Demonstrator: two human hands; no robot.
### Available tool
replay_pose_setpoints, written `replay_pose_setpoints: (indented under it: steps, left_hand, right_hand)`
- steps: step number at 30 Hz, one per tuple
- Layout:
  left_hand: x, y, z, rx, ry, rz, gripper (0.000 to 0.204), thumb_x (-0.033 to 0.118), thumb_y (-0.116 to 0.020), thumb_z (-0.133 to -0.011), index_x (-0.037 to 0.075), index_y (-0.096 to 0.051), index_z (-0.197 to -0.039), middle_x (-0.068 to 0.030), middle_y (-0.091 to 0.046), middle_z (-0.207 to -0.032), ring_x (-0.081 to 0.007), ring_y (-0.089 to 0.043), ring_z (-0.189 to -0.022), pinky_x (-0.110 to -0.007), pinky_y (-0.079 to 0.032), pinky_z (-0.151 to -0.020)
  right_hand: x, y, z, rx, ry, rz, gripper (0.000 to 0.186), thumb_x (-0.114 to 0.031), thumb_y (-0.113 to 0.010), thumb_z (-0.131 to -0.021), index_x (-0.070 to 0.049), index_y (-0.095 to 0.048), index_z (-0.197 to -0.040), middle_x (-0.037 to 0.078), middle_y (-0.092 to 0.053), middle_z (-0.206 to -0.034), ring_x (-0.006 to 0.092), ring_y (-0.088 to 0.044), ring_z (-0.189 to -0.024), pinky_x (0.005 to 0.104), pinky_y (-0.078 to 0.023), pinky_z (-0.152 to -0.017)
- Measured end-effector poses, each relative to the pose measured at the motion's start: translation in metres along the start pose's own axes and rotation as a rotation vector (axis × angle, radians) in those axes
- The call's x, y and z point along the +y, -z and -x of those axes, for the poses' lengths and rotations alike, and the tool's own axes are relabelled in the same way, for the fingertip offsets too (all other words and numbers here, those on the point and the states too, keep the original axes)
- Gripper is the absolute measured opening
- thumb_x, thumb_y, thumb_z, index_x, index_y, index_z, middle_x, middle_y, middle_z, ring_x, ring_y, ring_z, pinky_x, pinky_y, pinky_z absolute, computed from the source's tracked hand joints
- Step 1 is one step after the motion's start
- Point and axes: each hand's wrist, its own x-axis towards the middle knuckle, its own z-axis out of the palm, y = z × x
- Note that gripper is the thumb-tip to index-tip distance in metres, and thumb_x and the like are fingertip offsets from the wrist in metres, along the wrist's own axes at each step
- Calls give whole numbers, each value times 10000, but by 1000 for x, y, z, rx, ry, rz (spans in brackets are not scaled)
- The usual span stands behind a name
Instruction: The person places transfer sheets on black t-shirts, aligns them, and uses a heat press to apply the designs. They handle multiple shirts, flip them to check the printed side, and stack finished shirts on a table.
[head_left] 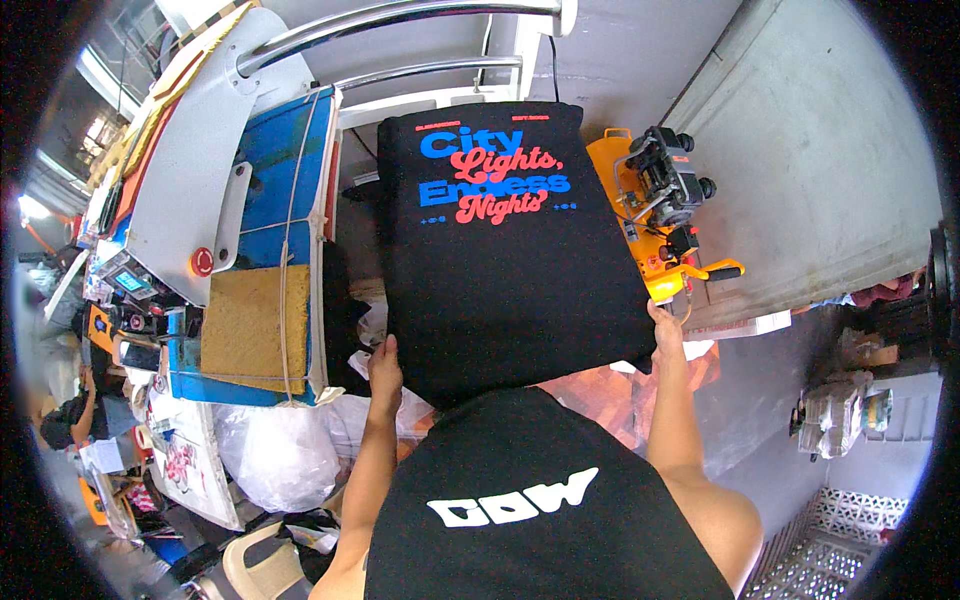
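A black garment (500, 290) with blue and red lettering on its upper part is spread out flat and squarish in front of me, beside a heat press. My left hand (386, 365) grips its lower left edge, fingers curled at the fabric. On the lower right edge my right hand (665, 325) has hold, near the handle of a yellow machine (625, 180) with black fittings that stands just right of the garment. What lies directly beneath the fabric is hidden.
The grey press (170, 190), blue board (270, 150) and yellow pad (250, 330) occupy the left. Chrome rails (400, 28) cross the top. A person (55, 420) is at far left, above plastic bags (270, 450). A pale panel (800, 160) and white crates (820, 540) are right.
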Motion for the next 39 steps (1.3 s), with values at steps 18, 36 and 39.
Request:
replay_pose_setpoints:
  steps: [18, 36, 39]
  left_hand:
    - [198, -86, -267, -11, 22, -56, 915, 712, -312, -1063, -72, -551, -1469, -279, -511, -1557, -365, -455, -1493, -446, -332, -1227]
    - [64, -47, 47, 14, -235, -259, 642, 427, -587, -1034, -61, -525, -1447, -325, -567, -1449, -471, -551, -1347, -506, -432, -1147]
    - [9, -14, 81, -99, -266, -210, 617, 460, -616, -1019, -40, -606, -1381, -295, -607, -1418, -448, -568, -1334, -491, -438, -1143]
  right_hand:
    - [67, 11, 34, -159, -347, 387, 266, -261, -571, -1002, -53, -725, -1066, 105, -738, -835, 277, -702, -703, 436, -566, -563]
    - [-241, -386, 213, -1109, 1330, 388, 109, -76, -738, -951, 8, -725, -1021, 102, -712, -890, 179, -680, -804, 320, -539, -754]
    - [-240, -443, 325, -1386, 1644, 256, 95, -14, -756, -882, 7, -707, -961, 151, -705, -897, 308, -705, -808, 375, -565, -740]
